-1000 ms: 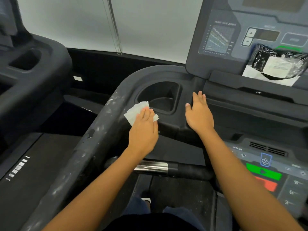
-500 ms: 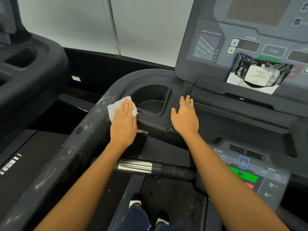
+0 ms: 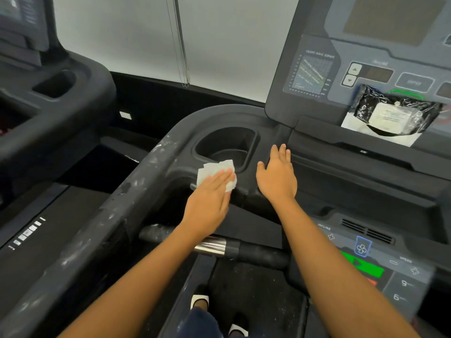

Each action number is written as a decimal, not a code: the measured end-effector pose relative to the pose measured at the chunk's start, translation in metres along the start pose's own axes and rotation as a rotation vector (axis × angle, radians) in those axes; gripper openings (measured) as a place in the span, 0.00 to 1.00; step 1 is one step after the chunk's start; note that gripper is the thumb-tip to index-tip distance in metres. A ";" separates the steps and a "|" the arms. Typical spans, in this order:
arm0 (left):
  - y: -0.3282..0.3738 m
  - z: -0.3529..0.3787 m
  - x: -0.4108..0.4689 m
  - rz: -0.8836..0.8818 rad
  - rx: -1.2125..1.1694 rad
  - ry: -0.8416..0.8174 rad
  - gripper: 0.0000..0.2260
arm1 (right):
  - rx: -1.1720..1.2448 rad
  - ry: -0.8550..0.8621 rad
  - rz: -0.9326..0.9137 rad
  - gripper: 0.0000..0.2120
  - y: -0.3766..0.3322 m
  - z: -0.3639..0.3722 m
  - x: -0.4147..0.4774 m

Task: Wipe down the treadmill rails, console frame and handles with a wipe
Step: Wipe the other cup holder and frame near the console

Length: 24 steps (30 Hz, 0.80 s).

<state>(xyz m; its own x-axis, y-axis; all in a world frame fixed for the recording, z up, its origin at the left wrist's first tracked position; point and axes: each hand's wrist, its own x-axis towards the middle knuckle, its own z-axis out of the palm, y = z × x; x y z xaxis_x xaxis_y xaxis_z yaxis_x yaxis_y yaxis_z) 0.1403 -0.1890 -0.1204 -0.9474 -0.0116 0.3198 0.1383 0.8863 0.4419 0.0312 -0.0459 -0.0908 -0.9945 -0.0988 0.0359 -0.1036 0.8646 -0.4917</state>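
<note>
My left hand presses a crumpled white wipe flat against the dark console frame, just below the cup holder recess. Fingers lie flat over the wipe, which sticks out past the fingertips. My right hand rests palm-down, fingers together, on the frame to the right of the cup holder and holds nothing. The left side rail runs from the frame toward me and is speckled with pale dust. A handle bar with a chrome sensor section crosses under my left forearm.
The upright console display stands at the right, with a plastic-wrapped black packet on its ledge. A keypad with a green button sits lower right. A neighbouring treadmill stands at the left. My feet show on the belt.
My left hand has slid the wipe from the inner edge of the left rail to the right, onto the frame below the cup holder. My right hand stays in place.
</note>
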 end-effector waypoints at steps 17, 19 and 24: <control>0.119 0.027 0.023 -0.830 -0.831 0.117 0.25 | -0.007 -0.016 -0.001 0.30 -0.002 -0.001 -0.001; 0.129 0.028 0.039 -1.019 -1.104 0.321 0.25 | -0.006 -0.027 0.002 0.30 -0.002 -0.002 -0.001; 0.069 0.028 0.075 -1.445 -1.066 0.732 0.21 | -0.007 -0.027 -0.005 0.30 -0.002 -0.003 -0.003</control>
<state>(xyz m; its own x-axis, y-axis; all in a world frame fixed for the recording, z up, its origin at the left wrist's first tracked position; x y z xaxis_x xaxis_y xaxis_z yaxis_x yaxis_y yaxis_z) 0.0709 -0.1157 -0.0898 -0.2428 -0.7723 -0.5871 -0.1558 -0.5663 0.8094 0.0348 -0.0462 -0.0872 -0.9932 -0.1158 0.0148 -0.1084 0.8674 -0.4857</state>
